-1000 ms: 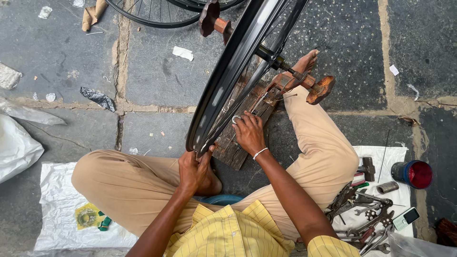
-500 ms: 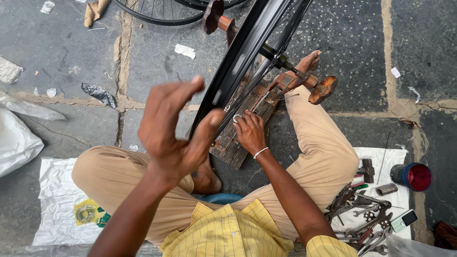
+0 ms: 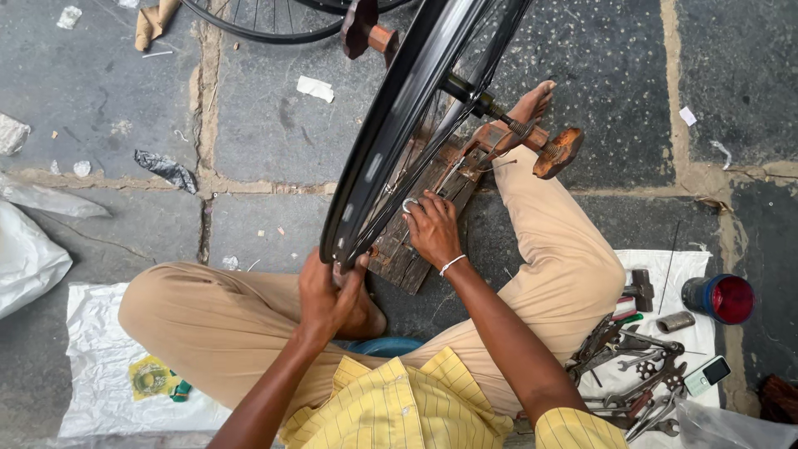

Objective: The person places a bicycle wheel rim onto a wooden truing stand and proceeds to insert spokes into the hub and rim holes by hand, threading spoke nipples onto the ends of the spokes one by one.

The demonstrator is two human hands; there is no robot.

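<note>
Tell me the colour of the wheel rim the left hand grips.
Glossy black. The wheel rim shows best in the head view, with the left hand holding its lower edge.

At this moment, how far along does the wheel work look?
Done: the black wheel rim sits mounted on the wooden stand, spokes fitted. In hand: the left hand grips the rim's near edge while the right hand holds a small metal tool at the spokes. Left: how many spokes remain cannot be told; spanners lie ready on the white sheet.
</note>
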